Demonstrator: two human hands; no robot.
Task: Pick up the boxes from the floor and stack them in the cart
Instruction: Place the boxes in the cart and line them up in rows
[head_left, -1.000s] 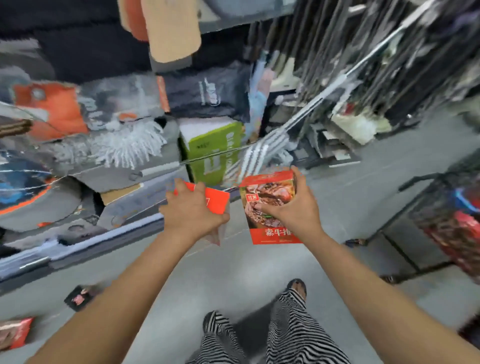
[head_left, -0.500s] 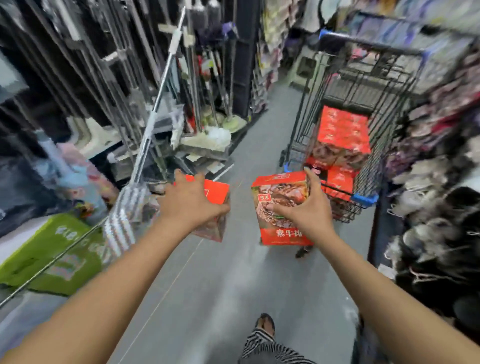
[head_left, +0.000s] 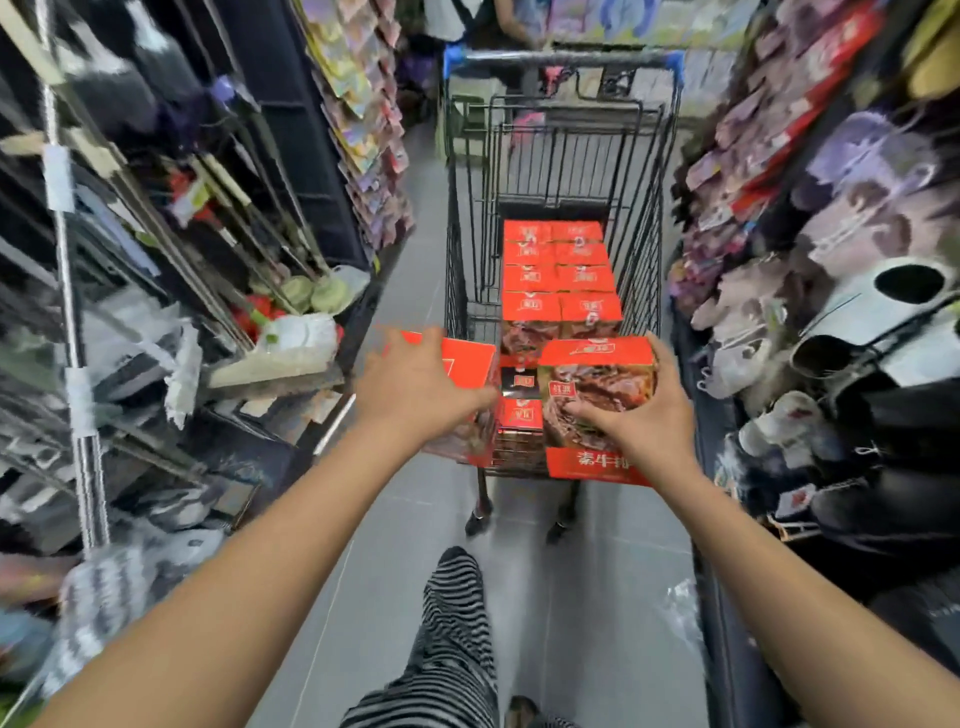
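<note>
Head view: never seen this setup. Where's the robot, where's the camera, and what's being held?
There is no robot here: a person works with two bare hands. The single camera sits on the person's head and looks forward and down, so both arms reach into the picture from below. The left hand grips a first red box. The right hand holds a second red box. Both are held in the air at the near end of a wire cart, which stands on the grey floor of a shop aisle. Inside the cart, stacked boxes already lie in rows. Shelves of goods line both sides.
</note>
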